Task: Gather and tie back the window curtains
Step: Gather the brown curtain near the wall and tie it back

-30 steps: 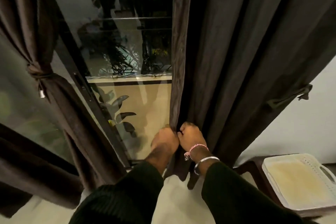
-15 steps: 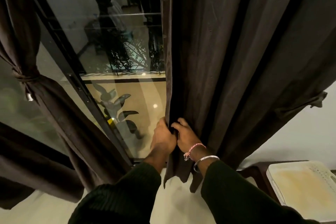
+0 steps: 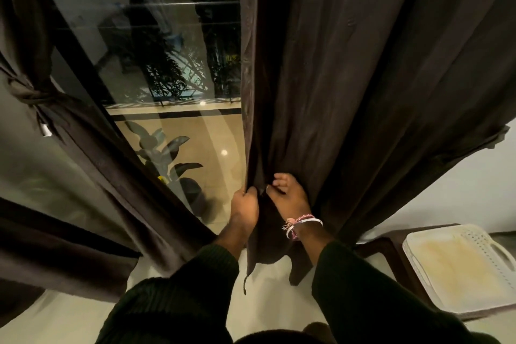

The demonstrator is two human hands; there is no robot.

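Since 0.5 s ago right hand point(image 3: 289, 198) has reached further into folds w/ fingers loosely curled on cloth; left hand point(image 3: 245, 205) still pinches curtain point(image 3: 349, 92) edge at 6 o'clock. Tied curtain point(image 3: 30, 92) at 9 o'clock. Cloth looks soft, heavy-ish; prob. best bunched mid-height, tie-back point(image 3: 480, 145) at 3 o'clock.

Both hands, L point(image 3: 245, 208) & R point(image 3: 289, 198), grip dark curtain point(image 3: 349, 78) edge.

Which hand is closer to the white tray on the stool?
The right hand. It holds the curtain folds on the side toward the white tray, which sits lower right. The left hand grips the curtain's edge further left, beyond the right hand.
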